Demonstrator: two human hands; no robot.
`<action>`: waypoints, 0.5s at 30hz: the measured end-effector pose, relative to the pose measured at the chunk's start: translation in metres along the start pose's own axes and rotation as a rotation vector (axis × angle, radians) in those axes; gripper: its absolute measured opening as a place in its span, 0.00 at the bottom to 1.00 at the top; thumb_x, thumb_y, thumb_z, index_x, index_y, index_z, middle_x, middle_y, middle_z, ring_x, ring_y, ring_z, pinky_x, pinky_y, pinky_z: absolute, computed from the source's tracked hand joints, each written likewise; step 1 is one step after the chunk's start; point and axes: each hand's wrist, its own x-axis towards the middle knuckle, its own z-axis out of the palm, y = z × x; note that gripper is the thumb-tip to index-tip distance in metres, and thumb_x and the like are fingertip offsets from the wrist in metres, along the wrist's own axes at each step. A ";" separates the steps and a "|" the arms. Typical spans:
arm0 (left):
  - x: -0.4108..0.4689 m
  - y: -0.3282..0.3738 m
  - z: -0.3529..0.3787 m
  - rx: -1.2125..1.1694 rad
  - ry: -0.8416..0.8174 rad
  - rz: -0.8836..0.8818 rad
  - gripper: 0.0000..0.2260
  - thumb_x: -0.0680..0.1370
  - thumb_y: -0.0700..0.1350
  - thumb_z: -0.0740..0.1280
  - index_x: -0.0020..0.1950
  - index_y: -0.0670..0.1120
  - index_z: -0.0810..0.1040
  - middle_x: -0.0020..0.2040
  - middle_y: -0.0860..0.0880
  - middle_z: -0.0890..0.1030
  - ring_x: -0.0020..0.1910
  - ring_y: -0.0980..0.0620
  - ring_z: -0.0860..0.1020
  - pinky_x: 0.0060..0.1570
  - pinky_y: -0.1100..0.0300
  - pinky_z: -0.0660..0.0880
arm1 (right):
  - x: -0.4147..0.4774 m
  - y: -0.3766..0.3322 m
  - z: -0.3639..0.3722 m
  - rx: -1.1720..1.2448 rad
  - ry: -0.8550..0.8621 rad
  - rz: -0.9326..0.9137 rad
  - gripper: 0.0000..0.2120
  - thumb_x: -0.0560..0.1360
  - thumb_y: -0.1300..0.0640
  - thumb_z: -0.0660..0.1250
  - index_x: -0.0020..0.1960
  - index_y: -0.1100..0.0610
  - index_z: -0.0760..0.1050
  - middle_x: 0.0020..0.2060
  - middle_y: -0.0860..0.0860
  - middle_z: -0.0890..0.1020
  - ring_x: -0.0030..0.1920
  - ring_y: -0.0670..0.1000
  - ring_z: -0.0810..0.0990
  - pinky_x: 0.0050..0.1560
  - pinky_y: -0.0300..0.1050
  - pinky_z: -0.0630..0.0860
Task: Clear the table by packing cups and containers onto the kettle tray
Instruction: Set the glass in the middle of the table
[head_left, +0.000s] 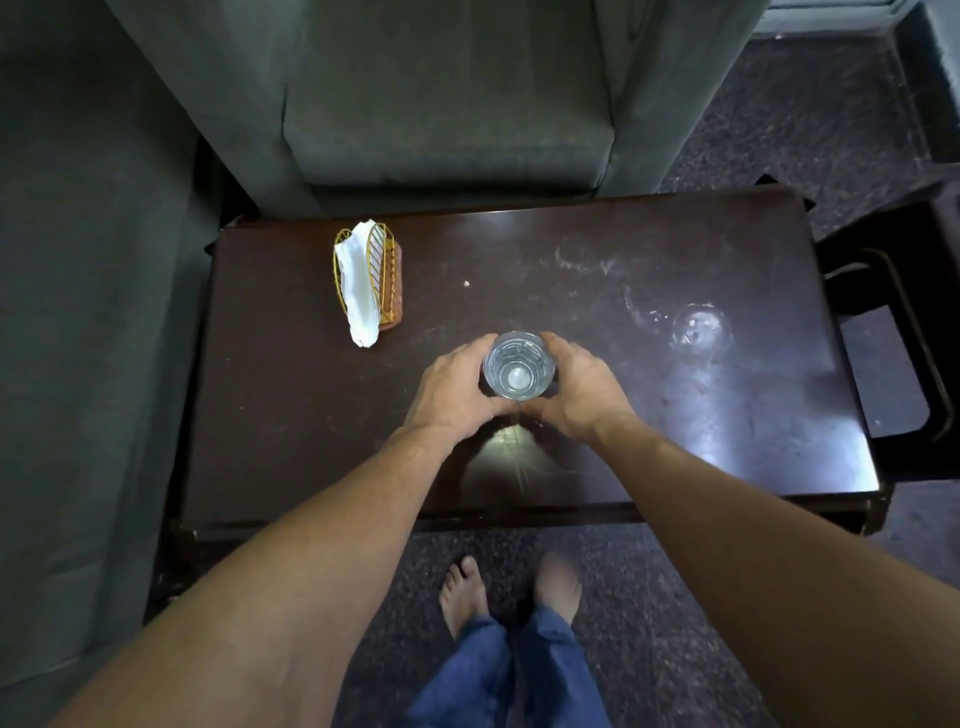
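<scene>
A clear drinking glass (518, 366), which looks like several stacked glasses seen from above, stands near the middle of the dark wooden table (571, 260). My left hand (452, 387) wraps its left side and my right hand (576, 387) wraps its right side, thumbs meeting at the near side. A second clear glass (701, 325) stands alone toward the table's right end. No kettle tray is in view.
A gold wire napkin holder (369, 275) with white napkins stands at the back left of the table. A grey armchair (447, 104) sits behind the table and another grey seat (78, 312) at the left. A dark stool (898, 322) is at the right.
</scene>
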 end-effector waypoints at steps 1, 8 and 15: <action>0.000 0.000 -0.001 -0.014 0.005 0.011 0.38 0.64 0.56 0.83 0.71 0.56 0.74 0.62 0.55 0.83 0.61 0.53 0.81 0.58 0.51 0.80 | 0.000 0.002 0.000 0.023 0.003 -0.006 0.37 0.64 0.46 0.83 0.69 0.51 0.73 0.59 0.52 0.81 0.59 0.55 0.80 0.63 0.54 0.76; 0.017 0.005 -0.013 -0.021 0.031 0.043 0.38 0.63 0.57 0.83 0.70 0.56 0.75 0.60 0.55 0.84 0.59 0.54 0.82 0.55 0.51 0.82 | 0.017 0.002 -0.011 0.110 0.017 -0.063 0.37 0.59 0.41 0.85 0.64 0.46 0.75 0.56 0.47 0.81 0.54 0.51 0.83 0.59 0.55 0.80; 0.065 0.020 -0.039 -0.020 0.079 0.045 0.39 0.63 0.55 0.84 0.71 0.55 0.75 0.61 0.54 0.84 0.61 0.53 0.81 0.58 0.50 0.80 | 0.065 -0.015 -0.036 0.116 0.077 -0.100 0.36 0.59 0.44 0.86 0.63 0.45 0.75 0.57 0.45 0.82 0.55 0.50 0.83 0.60 0.54 0.81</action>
